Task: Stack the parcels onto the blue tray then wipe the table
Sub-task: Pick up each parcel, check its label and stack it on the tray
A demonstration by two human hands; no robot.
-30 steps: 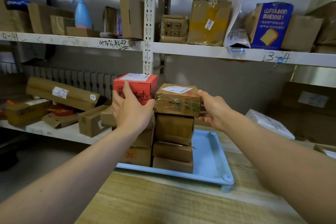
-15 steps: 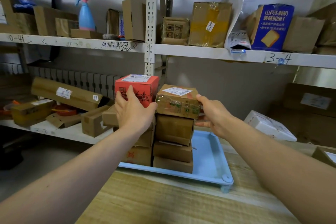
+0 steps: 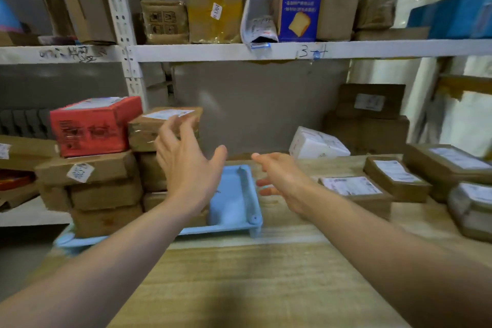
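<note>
Partway through, two stacks of parcels stand on the left part of the blue tray [image 3: 234,194], which sits at the far left of the wooden surface [image 3: 239,274]. A red box [image 3: 90,128] tops the left stack and a taped brown box [image 3: 149,128] tops the right one. Both hands are empty. The left hand [image 3: 186,165] hovers over the tray with fingers spread, just in front of the brown box. The right hand [image 3: 282,181] reaches right, fingers relaxed. Several labelled parcels [image 3: 351,189] lie on the surface to the right, not yet stacked. No cloth is visible, so wiping seems not begun.
</note>
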